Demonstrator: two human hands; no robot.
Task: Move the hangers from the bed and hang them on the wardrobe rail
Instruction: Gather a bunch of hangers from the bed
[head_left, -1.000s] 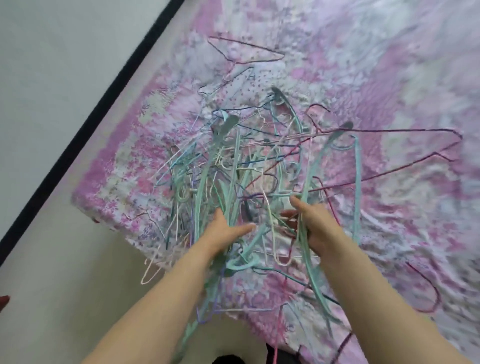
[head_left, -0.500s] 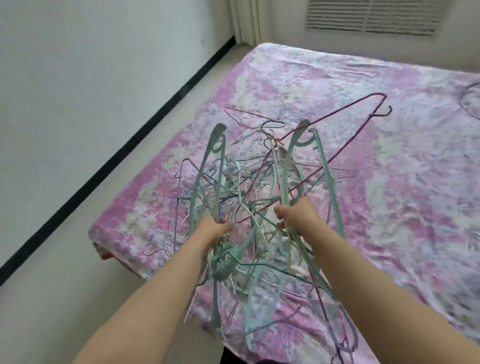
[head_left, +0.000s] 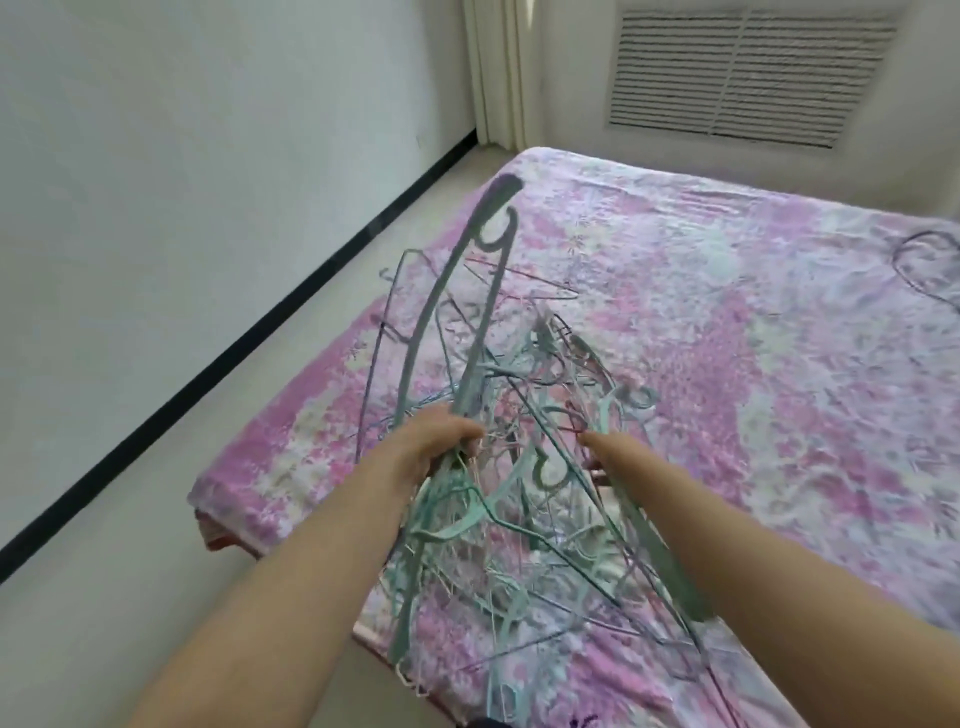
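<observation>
fingers (head_left: 467, 431) of two hands gripping one tangled hanger bundle (head_left: 519, 499), one bed (head_left: 779, 364)

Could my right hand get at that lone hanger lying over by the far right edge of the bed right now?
Probably not yet. The right hand is buried in the tangled bundle of hangers, apparently gripping it, and the lone hanger lies far across the bed, though nothing blocks the way.

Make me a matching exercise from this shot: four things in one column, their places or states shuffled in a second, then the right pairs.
1. tangled bundle of teal and wire hangers
2. pink floral bedsheet
3. white slatted wall vent
4. lone dark wire hanger

A. on the far wall
B. lying flat at the bed's right edge
C. gripped by left hand and right hand
D. covering the mattress

Pairs: 1-C, 2-D, 3-A, 4-B
</observation>
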